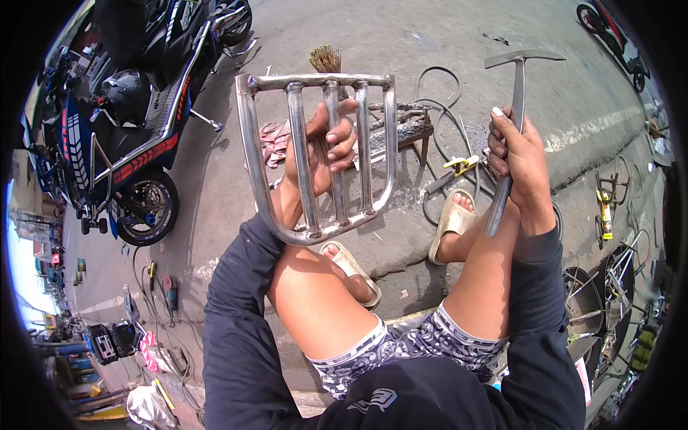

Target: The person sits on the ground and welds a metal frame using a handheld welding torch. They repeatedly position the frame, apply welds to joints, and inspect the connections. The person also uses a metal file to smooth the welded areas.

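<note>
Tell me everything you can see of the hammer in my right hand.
The hammer looks all metal, dull grey, with a slim crosswise head on a straight shaft. It is held head up, its top leaning slightly right. Your right hand wraps the shaft near its middle; the lower end overlaps the right leg in view, contact unclear.

Sweatshirt [451,401] logo [373,399]; no text legible

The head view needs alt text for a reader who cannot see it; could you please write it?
A person's left hand grips a barred metal frame by its middle bar, while the right hand holds a metal hammer, head up. Sandalled feet show below, and a motorcycle stands at upper left.
</note>
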Action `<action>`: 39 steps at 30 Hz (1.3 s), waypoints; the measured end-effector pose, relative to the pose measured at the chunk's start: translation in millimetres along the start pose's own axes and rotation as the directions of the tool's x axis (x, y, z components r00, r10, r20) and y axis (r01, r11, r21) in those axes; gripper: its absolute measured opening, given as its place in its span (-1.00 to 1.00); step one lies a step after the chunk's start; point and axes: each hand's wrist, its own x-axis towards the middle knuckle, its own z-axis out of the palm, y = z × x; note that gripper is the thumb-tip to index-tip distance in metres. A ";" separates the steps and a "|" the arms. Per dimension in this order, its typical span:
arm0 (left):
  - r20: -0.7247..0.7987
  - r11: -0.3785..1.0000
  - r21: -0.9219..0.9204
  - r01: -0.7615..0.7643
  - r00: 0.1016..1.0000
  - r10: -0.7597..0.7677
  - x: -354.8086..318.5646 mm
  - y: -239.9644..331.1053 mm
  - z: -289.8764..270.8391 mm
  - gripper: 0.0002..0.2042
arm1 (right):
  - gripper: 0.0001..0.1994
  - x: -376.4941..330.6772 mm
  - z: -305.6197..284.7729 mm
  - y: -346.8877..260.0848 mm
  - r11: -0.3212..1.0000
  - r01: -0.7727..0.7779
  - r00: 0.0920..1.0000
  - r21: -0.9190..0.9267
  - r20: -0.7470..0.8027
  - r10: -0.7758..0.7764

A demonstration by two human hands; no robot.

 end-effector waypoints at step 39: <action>-0.119 0.054 0.993 0.108 0.819 0.562 76.4 -36.0 -123.2 -0.51 | -0.68 -9.4 23.6 0.3 0.994 -0.030 0.996 -0.101 0.077 0.038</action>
